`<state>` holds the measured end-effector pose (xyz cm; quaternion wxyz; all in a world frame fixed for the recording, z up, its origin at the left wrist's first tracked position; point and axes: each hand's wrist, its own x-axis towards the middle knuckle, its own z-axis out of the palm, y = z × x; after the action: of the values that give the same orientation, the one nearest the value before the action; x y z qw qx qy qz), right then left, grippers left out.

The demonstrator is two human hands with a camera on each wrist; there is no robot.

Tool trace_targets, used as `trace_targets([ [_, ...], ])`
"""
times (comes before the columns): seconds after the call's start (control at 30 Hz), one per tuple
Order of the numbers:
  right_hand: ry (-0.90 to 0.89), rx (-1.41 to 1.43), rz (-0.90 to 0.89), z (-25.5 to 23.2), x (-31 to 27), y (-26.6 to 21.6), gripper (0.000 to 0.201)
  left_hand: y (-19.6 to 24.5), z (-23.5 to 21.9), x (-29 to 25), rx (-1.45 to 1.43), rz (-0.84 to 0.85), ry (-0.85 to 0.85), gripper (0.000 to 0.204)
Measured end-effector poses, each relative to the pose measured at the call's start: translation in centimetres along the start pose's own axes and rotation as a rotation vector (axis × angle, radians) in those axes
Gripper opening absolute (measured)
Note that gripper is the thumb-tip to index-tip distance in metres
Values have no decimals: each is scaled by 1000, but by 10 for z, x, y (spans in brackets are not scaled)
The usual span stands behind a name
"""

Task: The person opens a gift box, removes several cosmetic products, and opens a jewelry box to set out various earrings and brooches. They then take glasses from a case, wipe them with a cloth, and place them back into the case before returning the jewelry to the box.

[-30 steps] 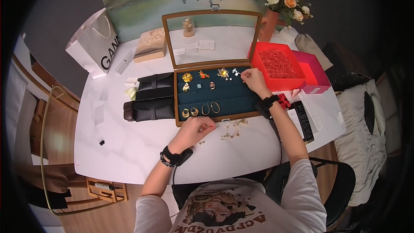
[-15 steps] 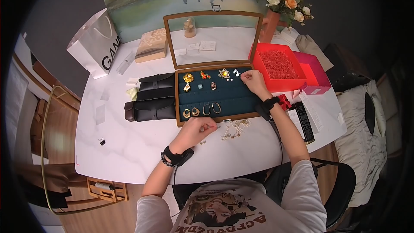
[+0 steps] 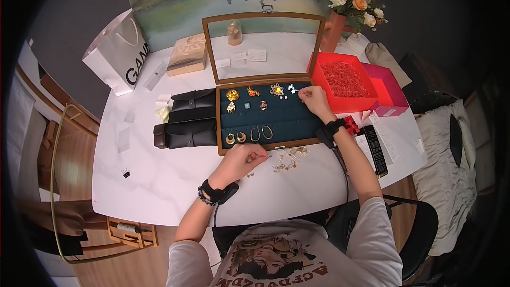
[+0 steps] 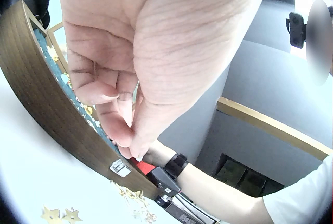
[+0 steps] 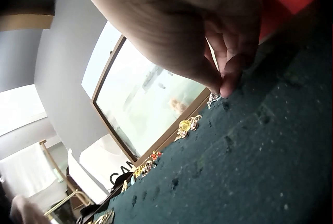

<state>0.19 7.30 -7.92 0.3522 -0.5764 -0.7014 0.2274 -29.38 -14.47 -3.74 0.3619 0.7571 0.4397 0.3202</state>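
A wooden jewelry box with a dark teal lining stands with its glass lid raised. At its upper right corner my right hand pinches a small silvery jewelry piece between thumb and index finger, close against the lining. Left of it in the top row sit a yellow-stone flower brooch, a red-orange ornament and a round gold piece. My left hand hovers by the front edge, fingers curled and thumb tip against the index finger; nothing shows between them. Hoop earrings lie in the lower compartment.
Loose gold jewelry lies before the box. Black pouches sit at its left, and a red gift box with shredded filling at its right. Behind are a paper bag, a wooden block and a flower vase.
Both hands keep nearly the same place and pose. The whole head view shifts slightly.
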Motion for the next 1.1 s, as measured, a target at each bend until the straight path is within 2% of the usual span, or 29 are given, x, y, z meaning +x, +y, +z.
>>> trace_targets([
  [0.03, 30, -35, -55, 1, -1, 1, 13, 1, 0, 0, 3, -3, -2, 9],
  [0.13, -32, -126, -73, -4, -4, -9, 14, 0, 0, 0, -9, 7, -5, 9],
  [0.23, -15, -164, -103, -4, -3, -9, 14, -1, 1, 0, -15, 27, 10, 10],
  [0.37, 89, -13, -128, -25, -18, -45, 15, 8, -6, 2, -39, -46, 5, 8],
  [0.47, 39, 77, -136, -42, -46, -83, 16, 8, -10, 9, -191, -91, 16, 8],
  [0.53, -16, 87, -187, -47, -70, -104, 18, 9, -11, 18, -333, -39, 13, 12],
  [0.67, -280, 272, -340, -45, -126, -142, 19, 17, -11, 43, -378, -62, -6, 22],
  [0.73, -316, 310, -293, -42, -139, -142, 18, 15, -8, 54, -458, -35, -16, 29],
  [0.87, -236, 307, -267, -46, -141, -126, 18, 12, 4, 69, -532, -16, -14, 33],
  [0.93, -320, 389, -46, -47, -138, -114, 17, 9, 10, 78, -596, 13, 4, 33],
  [1.07, -324, 438, -23, -55, -127, -110, 15, 10, 13, 92, -549, 44, -14, 34],
  [1.1, -307, 431, -6, -57, -119, -106, 14, 10, 12, 94, -495, 18, 54, 34],
])
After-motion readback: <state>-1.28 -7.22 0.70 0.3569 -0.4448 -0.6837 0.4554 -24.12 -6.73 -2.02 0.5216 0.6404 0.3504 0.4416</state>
